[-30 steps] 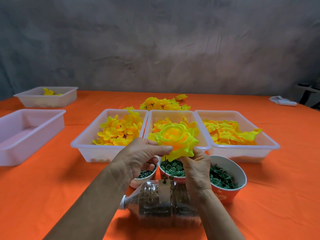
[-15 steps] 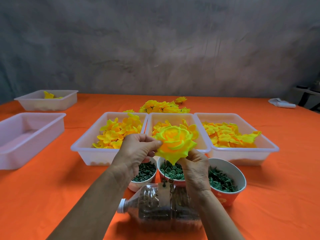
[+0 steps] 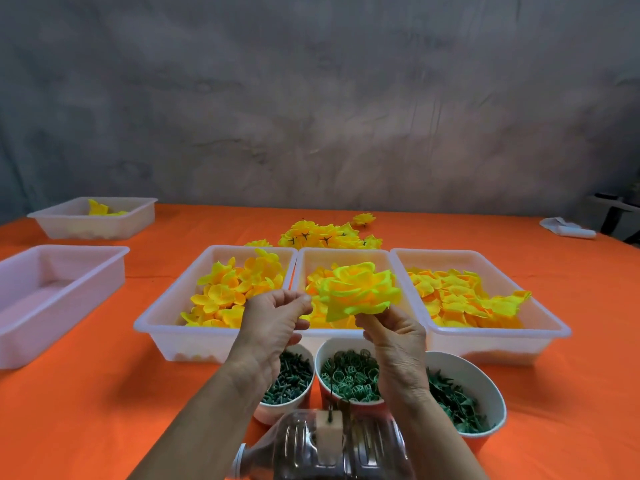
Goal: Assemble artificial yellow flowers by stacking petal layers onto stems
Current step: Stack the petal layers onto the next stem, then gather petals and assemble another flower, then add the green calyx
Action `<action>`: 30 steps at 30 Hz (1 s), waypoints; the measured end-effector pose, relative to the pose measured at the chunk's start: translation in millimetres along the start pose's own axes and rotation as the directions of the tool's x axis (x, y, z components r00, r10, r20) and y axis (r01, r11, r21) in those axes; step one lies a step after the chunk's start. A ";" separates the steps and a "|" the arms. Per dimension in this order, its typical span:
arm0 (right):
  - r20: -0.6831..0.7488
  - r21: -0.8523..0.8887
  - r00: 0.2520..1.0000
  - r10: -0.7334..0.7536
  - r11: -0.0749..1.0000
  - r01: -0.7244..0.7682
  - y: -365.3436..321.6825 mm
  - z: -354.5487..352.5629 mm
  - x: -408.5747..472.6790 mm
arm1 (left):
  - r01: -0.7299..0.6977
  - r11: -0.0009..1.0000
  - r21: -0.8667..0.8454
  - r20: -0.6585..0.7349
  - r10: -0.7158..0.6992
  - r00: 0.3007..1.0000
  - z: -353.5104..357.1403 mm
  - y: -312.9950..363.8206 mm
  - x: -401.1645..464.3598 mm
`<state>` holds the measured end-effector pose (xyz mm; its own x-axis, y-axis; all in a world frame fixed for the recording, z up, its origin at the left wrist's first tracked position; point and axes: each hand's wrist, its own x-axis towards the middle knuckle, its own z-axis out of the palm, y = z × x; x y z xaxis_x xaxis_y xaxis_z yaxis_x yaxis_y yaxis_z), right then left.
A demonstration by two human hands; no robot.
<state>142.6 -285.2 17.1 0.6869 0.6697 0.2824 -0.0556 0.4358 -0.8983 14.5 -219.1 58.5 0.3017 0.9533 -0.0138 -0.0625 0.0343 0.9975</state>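
Flower (image 3: 358,292): stacked yellow petal layers, raised above the middle tray (image 3: 346,255) so the underside can be reached.
Right hand (image 3: 398,341): fingers curled beneath the flower, gripping its base; the exact contact is hidden by petals.
Left hand (image 3: 273,323): just beside the flower's left edge, thumb and fingertips pinched together; whether they hold a petal or small part cannot be told.
Green parts: three cups (image 3: 465,393) stand near the body, within short reach.
Finished flowers (image 3: 329,233): piled behind the trays, clear of the work area.
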 end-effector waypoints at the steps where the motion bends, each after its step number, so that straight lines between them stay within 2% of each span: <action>1: -0.016 -0.011 1.000 0.004 1.000 -0.004 0.5 0.0 4.7 | 0.001 1.000 0.002 -0.002 -0.001 1.000 0.8 -0.3 2.7; 7: -0.089 -0.050 0.995 0.038 0.998 -0.042 -0.6 -0.9 36.5 | -0.031 0.998 0.047 -0.003 0.032 0.999 5.4 -0.7 25.3; 12: -0.169 0.040 0.963 0.210 0.978 -0.206 1.2 2.2 66.8 | -0.153 0.963 0.221 0.005 0.156 0.988 10.8 -3.1 58.8; 15: -0.150 0.048 0.942 0.301 0.954 -0.297 4.7 2.6 82.4 | -0.206 0.908 0.364 0.011 0.217 0.976 13.5 -12.9 80.9; 20: -0.111 0.117 0.879 0.465 0.884 -0.453 12.9 12.1 125.6 | -0.122 0.902 0.413 -0.003 0.135 0.991 12.0 -36.3 110.9; 26: -0.161 0.220 0.818 0.552 0.828 -0.515 32.0 35.9 203.8 | -0.102 0.903 0.418 -0.010 0.117 0.993 4.7 -53.4 132.0; 28: -0.175 0.226 0.818 0.548 0.831 -0.508 32.9 44.9 234.6 | -0.111 0.908 0.403 -0.017 0.129 0.992 2.5 -57.9 135.0; 30: -0.105 0.186 0.853 0.511 0.853 -0.488 28.3 54.1 261.6 | -0.138 0.899 0.415 -0.016 0.158 0.987 1.2 -62.4 138.0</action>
<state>281.5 -65.1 83.8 0.6339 0.7306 -0.2538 -0.5173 0.1566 -0.8413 61.2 -90.0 -5.5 0.2725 0.9514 0.1432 0.2968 -0.2247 0.9281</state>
